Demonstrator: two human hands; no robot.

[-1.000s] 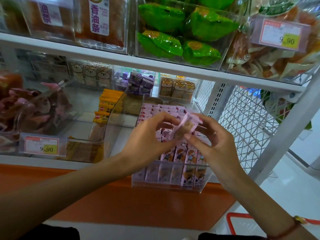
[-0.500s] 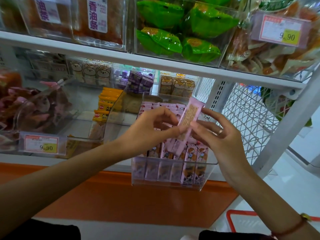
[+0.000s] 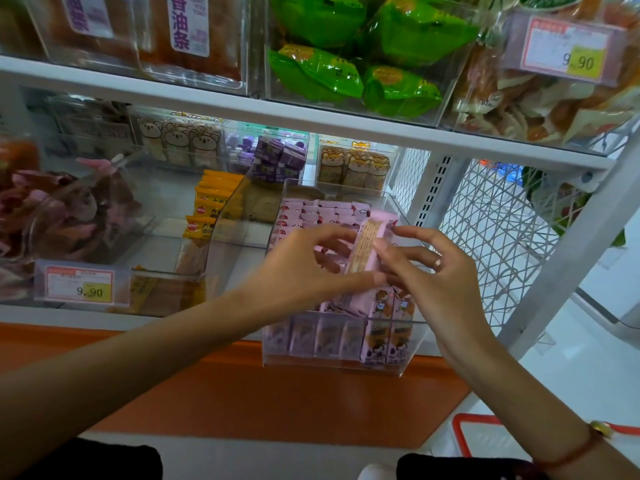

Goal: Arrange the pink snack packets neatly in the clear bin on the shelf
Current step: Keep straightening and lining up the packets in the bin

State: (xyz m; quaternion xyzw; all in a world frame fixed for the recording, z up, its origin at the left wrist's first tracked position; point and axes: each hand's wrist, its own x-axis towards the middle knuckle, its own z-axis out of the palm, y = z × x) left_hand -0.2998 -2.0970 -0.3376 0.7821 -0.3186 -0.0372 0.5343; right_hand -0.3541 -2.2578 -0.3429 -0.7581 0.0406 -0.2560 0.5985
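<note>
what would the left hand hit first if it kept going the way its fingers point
Probably the pink packet it already pinches together with the right hand; beyond that, the right hand's fingers. Depth is hard to judge.

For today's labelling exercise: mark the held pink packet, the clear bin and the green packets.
held pink packet (image 3: 367, 244): head view, its tan back panel.
clear bin (image 3: 410, 341): head view, front wall.
green packets (image 3: 313, 74): head view, lower left packet.
</note>
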